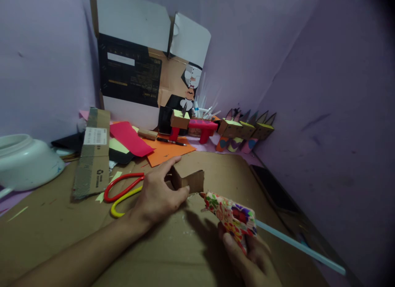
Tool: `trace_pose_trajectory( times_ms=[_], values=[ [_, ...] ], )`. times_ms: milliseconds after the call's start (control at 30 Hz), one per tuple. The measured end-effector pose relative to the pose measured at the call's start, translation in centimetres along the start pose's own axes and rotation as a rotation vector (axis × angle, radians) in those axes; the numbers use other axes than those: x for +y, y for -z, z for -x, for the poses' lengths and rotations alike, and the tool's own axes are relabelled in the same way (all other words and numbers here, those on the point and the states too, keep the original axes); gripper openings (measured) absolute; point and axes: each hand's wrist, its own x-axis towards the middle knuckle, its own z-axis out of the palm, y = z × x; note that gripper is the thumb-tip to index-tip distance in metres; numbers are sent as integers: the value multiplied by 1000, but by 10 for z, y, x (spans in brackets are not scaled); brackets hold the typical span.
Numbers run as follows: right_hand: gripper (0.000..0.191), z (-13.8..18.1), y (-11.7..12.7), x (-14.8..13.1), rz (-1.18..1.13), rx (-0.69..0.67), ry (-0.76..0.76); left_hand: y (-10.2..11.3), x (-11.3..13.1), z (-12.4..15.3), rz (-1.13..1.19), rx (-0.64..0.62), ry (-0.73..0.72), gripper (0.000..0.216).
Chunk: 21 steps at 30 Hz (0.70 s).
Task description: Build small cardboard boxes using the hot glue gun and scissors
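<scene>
My left hand (157, 192) rests on a small brown cardboard box (189, 178) lying on a big cardboard sheet (92, 229); fingers curl round the box's near side and top. My right hand (247, 254) grips a glue gun (231, 215) wrapped in flowered paper. Its nozzle points left and almost touches the box's lower right corner. A pale blue glue stick (302, 248) juts out behind the gun toward the right.
Red and yellow handled scissors (123, 192) lie left of my left hand. A folded cardboard strip (92, 153), coloured paper sheets (154, 149), a white jar (24, 161) and small cardboard figures (243, 132) stand farther back. A dark phone (273, 188) lies by the right wall.
</scene>
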Motion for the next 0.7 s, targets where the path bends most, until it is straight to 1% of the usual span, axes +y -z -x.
trace_pose_trajectory(
  times_ms=[67,133,267,367,533,700],
  values=[
    [61,3,-1,0,25,1,-38,-1,0,0,-4,-13,18,65],
    [64,5,-2,1,45,-27,-52,-1,1,1,8,-23,27,65],
    [60,5,0,2,36,-109,-5,-3,2,2,26,-15,26,65],
    [57,5,1,2,42,-104,-11,-3,2,2,31,-20,22,64],
    [60,4,-1,1,2,-112,-12,-3,4,2,26,-26,25,65],
    [56,1,-1,-3,-19,-106,26,-3,6,3,15,-35,1,64]
  ],
)
